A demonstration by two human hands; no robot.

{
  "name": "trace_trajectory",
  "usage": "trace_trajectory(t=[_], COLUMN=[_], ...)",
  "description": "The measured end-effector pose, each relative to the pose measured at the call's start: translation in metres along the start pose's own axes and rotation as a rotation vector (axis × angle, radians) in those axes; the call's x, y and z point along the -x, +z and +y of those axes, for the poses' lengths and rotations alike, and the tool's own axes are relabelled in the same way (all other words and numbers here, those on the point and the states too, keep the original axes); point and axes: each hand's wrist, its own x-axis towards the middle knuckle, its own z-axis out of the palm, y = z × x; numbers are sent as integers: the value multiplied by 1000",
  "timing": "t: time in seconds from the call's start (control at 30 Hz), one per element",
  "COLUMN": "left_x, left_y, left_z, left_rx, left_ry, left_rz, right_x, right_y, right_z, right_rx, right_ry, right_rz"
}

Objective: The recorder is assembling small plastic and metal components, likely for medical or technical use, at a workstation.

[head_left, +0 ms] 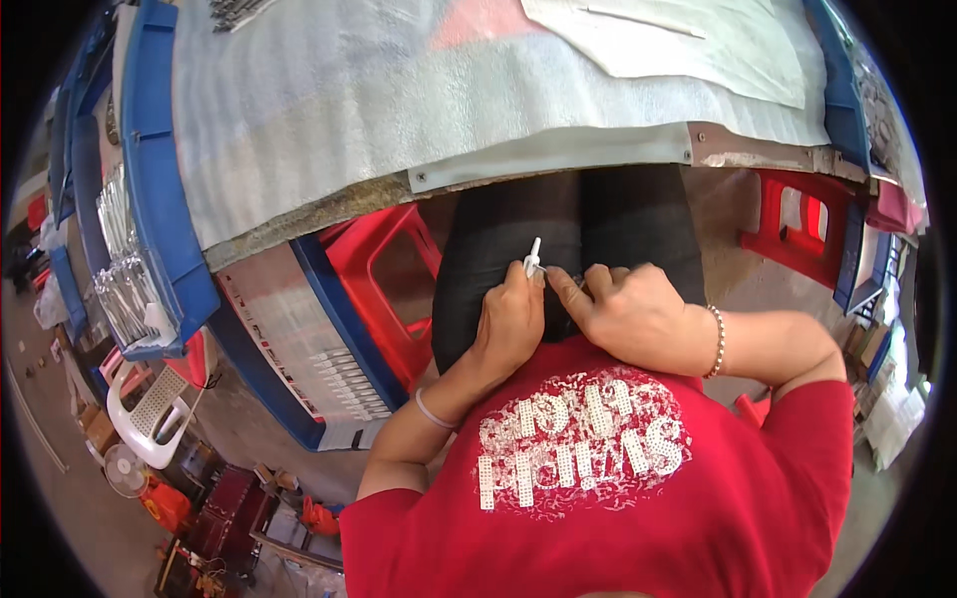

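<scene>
Above my lap, my left hand [512, 319] is closed in a pinch round a slim white plastic piece [533, 254] with a narrow tip pointing up and away from me. Its lower part is hidden in my fingers. Close beside it on the right is my right hand [638, 307], fingers curled and the index finger reaching to the side of the white piece. A thin, short bit shows between that fingertip and the piece, too small to name. Whatever else the right fingers hold is hidden.
Ahead lies a worktable [329, 120] under pale sheeting, with a white cloth [678, 50] and a thin white stick [643, 20] on it. Blue trays [164, 199] hold slender silvery parts at left. Red stools [384, 289] stand below; a blue-edged tray [344, 349] carries rows of white pieces.
</scene>
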Motion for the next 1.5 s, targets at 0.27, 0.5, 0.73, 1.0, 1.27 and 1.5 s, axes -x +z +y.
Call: trace_trajectory(t=[0.27, 0.5, 0.73, 1.0, 1.27, 1.5], left_x=[-3, -4, -8, -4, 5, 7], left_y=[0, 2, 2, 5, -1, -10], left_z=[-8, -11, -11, -11, -10, -2], left_rx=[-162, -5, -61, -176, 510, 619], left_ry=[-42, 43, 40, 20, -178, -332], left_rz=[-13, 12, 34, -1, -20, -74], right_x=[-2, -6, -12, -4, 15, 20], right_y=[49, 0, 7, 34, -18, -8], right_z=[18, -1, 5, 8, -2, -7], right_rx=[-1404, -73, -416, -1105, -727, -599], right_ry=[505, 33, 180, 456, 142, 94], right_rz=[-14, -77, -105, 36, 69, 142])
